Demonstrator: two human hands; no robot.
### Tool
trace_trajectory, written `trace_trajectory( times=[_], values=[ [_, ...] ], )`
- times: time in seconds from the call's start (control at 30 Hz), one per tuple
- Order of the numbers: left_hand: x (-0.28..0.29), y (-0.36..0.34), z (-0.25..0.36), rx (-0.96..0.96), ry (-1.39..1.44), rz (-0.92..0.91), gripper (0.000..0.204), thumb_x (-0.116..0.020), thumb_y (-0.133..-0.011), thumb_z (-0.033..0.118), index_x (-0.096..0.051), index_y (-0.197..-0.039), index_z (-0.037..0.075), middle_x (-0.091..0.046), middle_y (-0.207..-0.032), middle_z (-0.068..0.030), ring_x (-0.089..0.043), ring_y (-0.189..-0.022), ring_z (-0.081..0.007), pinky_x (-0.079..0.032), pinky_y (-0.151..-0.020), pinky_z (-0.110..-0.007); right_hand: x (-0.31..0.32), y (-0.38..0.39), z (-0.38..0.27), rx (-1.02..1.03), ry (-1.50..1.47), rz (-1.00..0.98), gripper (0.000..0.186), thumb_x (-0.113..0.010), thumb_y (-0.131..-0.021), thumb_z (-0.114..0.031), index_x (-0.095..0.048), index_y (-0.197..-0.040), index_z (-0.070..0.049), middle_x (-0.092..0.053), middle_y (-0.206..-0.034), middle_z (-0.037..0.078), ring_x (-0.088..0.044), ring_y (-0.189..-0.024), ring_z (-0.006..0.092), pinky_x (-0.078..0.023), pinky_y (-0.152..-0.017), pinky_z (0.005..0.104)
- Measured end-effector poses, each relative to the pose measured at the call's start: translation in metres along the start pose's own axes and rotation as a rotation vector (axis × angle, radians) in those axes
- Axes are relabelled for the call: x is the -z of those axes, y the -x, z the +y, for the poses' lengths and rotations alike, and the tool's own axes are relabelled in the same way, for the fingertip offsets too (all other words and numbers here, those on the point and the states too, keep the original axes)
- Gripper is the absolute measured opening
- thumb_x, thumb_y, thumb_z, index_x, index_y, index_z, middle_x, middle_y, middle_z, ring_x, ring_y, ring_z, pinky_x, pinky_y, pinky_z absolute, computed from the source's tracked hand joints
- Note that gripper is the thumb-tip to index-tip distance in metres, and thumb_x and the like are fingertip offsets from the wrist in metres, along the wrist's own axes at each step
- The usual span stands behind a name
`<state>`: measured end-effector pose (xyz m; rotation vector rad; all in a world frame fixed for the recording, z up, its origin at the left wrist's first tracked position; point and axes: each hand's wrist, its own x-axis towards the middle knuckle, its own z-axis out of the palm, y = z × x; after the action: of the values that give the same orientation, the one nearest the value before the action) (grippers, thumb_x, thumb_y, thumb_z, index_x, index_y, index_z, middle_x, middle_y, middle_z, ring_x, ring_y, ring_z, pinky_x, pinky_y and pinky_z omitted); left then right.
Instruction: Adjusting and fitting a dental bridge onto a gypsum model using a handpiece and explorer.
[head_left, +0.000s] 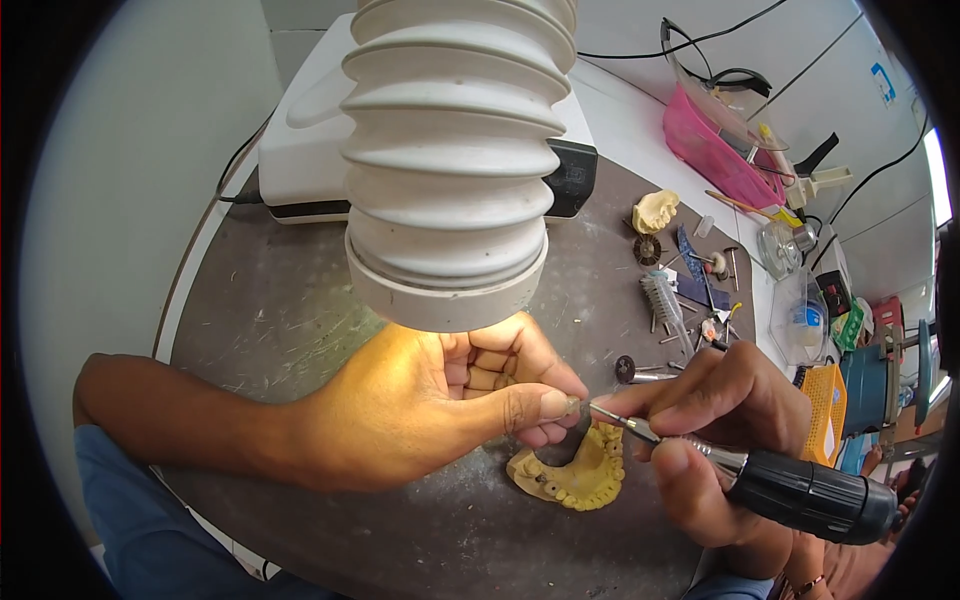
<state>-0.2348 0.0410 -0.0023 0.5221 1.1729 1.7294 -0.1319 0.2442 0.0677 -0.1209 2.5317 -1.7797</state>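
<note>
Scuffed dark grey bench top (260, 330), white ribbed hose (455, 130) hanging over it, small brush (663, 302) among loose tools far right. Your left hand (405, 415) is pinched, thumb against finger, on a small piece (574, 406); too small to tell its exact shape. Your right hand (735, 410) is wrapped round a black-and-silver handpiece (795, 492), bur (606, 412) aimed at the piece; can't tell if they touch. For good work, keep that pinch firm, fingertips clear of the bur, strokes light; bracing your hands together would probably steady it. Slip risk looks highest at the thumb tip. Keep the piece under the hose mouth, if that's suction. Piece sits at your left thumb tip, left of your right hand, above the yellowish dental cast (585, 487) on the bench.
</note>
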Motion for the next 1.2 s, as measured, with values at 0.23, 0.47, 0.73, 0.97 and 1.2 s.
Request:
trace_trajectory(
  times=[0.23,0.47,0.73,0.97,1.2],
  values=[
    [-0.001,0.000,0.003,0.031,0.029,0.012,0.016,-0.059,-0.099,0.005,-0.062,-0.111,-0.004,-0.065,-0.101,-0.0112,-0.066,-0.094,-0.0152,-0.055,-0.087,-0.029,-0.005,-0.001,0.004,0.033,0.042,-0.015,0.017,-0.066,-0.088,-0.003,-0.052,-0.097,0.000,-0.060,-0.082,0.013,-0.070,-0.101,0.0323,-0.055,-0.088,0.0410],
    [-0.002,0.000,0.001,0.040,0.019,0.012,0.014,-0.060,-0.098,0.004,-0.063,-0.109,-0.004,-0.065,-0.100,-0.0108,-0.066,-0.094,-0.0154,-0.056,-0.086,-0.029,-0.008,-0.005,0.016,0.208,0.153,-0.001,0.016,-0.069,-0.084,0.001,-0.055,-0.092,0.003,-0.065,-0.079,0.016,-0.073,-0.089,0.0313,-0.059,-0.076,0.0375],
    [0.000,0.000,-0.003,0.010,0.028,-0.004,0.013,-0.061,-0.098,0.005,-0.063,-0.108,-0.003,-0.065,-0.099,-0.0099,-0.066,-0.092,-0.0133,-0.055,-0.085,-0.027,-0.008,-0.006,0.019,0.271,0.240,0.005,0.018,-0.071,-0.080,0.004,-0.055,-0.088,0.003,-0.069,-0.079,0.020,-0.074,-0.081,0.0303,-0.059,-0.070,0.0343],
    [0.000,-0.001,-0.002,0.016,0.042,-0.018,0.013,-0.062,-0.097,0.006,-0.063,-0.107,-0.002,-0.067,-0.097,-0.0098,-0.066,-0.090,-0.0128,-0.055,-0.084,-0.026,-0.009,-0.007,0.016,0.243,0.259,0.011,0.019,-0.072,-0.080,0.003,-0.055,-0.088,0.003,-0.069,-0.078,0.019,-0.074,-0.081,0.0297,-0.059,-0.071,0.0344],
    [0.000,0.000,-0.002,0.021,0.052,-0.013,0.013,-0.063,-0.097,0.007,-0.063,-0.106,-0.003,-0.068,-0.097,-0.0099,-0.066,-0.090,-0.0122,-0.055,-0.084,-0.026,-0.008,-0.006,0.018,0.253,0.249,0.005,0.018,-0.072,-0.080,0.003,-0.056,-0.088,0.003,-0.070,-0.078,0.019,-0.074,-0.080,0.0295,-0.059,-0.070,0.0351]
  ],
)
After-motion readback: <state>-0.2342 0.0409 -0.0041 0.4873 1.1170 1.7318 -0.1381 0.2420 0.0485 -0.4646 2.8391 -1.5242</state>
